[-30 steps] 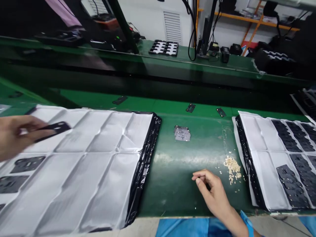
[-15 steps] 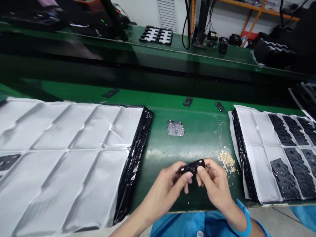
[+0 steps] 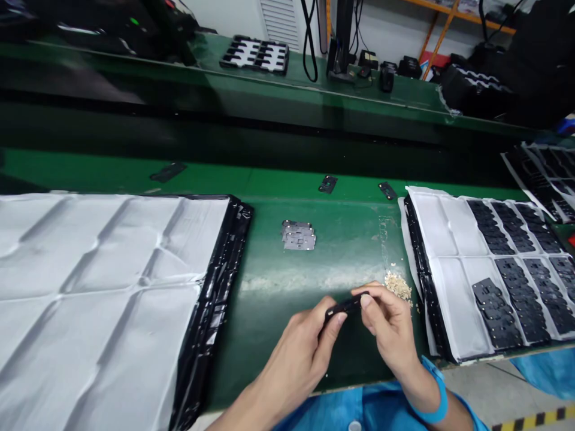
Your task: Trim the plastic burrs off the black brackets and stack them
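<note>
Presently gripped: narrow black plate [image 3: 347, 306], seen nearly edge-on, between left hand [image 3: 309, 338] and right hand [image 3: 390, 323], above the green bench [image 3: 265, 347].
Left grip: thumb and fingers pinched on the plate's left end.
Right grip: thumb and fingers pinched on its right end, which sits higher in view; blue wristband [image 3: 433, 392] at that wrist.
Near limit: bench front edge [image 3: 350, 387] passes just below the hands, on the wearer's side.
Room, left: broad strip of green surface from left hand to the black side of the white-lined left tray [image 3: 135, 335].
Room, right: tighter; tan chip pile [image 3: 398, 286] lies just beyond right hand, near the left edge of the right tray [image 3: 462, 317], whose farther columns hold overlapping black plates [image 3: 523, 293].
Room, ahead: green surface up to overlapping grey plates [image 3: 299, 235], beyond left hand and well apart from it.
Farther ahead: scattered loose plates [image 3: 327, 184] lie flat.
Far limit: raised green ledge [image 3: 278, 99] spans the view behind them.
</note>
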Motion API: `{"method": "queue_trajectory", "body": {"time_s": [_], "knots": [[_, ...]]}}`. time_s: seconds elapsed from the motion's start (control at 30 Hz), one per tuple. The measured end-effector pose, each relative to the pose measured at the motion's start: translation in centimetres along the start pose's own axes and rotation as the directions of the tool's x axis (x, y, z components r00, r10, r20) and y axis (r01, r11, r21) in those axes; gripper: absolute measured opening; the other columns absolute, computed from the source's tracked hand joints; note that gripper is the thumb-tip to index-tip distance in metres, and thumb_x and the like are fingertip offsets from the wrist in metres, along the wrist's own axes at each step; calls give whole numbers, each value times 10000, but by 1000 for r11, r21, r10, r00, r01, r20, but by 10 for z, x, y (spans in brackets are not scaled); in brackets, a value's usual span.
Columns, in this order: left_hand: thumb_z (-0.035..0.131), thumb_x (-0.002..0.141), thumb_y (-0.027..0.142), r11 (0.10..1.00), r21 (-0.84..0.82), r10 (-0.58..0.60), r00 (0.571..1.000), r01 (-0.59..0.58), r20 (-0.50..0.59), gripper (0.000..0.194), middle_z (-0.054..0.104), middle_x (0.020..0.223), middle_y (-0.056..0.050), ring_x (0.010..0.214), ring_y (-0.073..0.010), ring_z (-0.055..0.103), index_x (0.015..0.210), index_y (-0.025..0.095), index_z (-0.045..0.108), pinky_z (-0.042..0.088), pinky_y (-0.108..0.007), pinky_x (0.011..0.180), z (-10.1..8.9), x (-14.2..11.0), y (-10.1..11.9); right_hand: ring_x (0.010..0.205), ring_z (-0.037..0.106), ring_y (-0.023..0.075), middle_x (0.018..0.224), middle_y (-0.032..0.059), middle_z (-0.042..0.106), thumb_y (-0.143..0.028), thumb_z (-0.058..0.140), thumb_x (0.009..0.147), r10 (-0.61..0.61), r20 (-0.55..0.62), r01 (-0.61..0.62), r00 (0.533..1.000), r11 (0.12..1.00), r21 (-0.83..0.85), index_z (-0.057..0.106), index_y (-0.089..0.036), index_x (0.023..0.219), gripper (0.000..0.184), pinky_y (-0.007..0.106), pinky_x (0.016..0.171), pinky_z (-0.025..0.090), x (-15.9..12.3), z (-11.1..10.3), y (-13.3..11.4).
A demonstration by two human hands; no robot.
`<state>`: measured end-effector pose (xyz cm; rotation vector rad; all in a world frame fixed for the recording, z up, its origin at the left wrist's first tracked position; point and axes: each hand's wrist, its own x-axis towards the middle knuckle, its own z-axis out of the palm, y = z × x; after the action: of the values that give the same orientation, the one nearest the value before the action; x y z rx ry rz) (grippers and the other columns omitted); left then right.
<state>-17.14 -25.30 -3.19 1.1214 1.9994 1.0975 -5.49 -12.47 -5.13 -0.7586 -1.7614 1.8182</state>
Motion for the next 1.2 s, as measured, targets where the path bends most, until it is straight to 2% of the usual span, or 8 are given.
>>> {"method": "queue_trajectory", "body": {"time_s": [0.2,0.33,0.73,0.93,1.1,1.2], "knots": [[378,1057,380,1000,21,-11,1000,11,18,290,485,607,42,503,-176,472,791,269,409,321,-293,540,5,4,3,578,493,131,737,18,642,-435,670,987,-2,-36,4,999,999,38,799,-206,904,276,262,528,400,2,-2,11],[374,1062,386,1000,1,-5,999,5,42,298,482,609,45,507,-174,480,794,268,428,330,-290,540,6,7,2,581,501,139,749,31,660,-408,660,973,-1,-59,3,998,1000,31,797,-200,872,269,265,513,375,3,-4,15],[366,1067,408,998,-50,-21,995,26,100,329,418,608,57,514,-165,448,778,262,428,305,-296,538,7,13,1,481,387,89,758,12,639,-294,647,937,21,-47,-18,999,998,64,810,-198,851,208,252,463,304,2,-10,15],[390,1062,409,1000,-1,-11,993,11,115,314,476,611,46,535,-181,492,788,264,436,321,-296,539,11,17,0,470,362,81,688,-18,599,-302,647,965,24,-15,-23,1000,996,89,809,-207,925,192,238,460,282,0,-21,15],[385,1071,394,1000,32,-4,993,0,119,300,470,613,55,530,-181,490,807,263,442,323,-297,552,18,18,3,537,442,104,723,8,648,-281,638,959,-29,-96,30,995,999,13,784,-192,826,217,246,514,356,2,-24,16],[381,1076,396,1000,23,-1,990,-2,138,297,464,618,61,531,-177,488,818,261,439,323,-295,559,19,18,4,568,467,117,724,11,644,-250,614,952,-45,-99,45,994,999,-2,783,-190,814,225,251,538,375,3,-25,19]]}}
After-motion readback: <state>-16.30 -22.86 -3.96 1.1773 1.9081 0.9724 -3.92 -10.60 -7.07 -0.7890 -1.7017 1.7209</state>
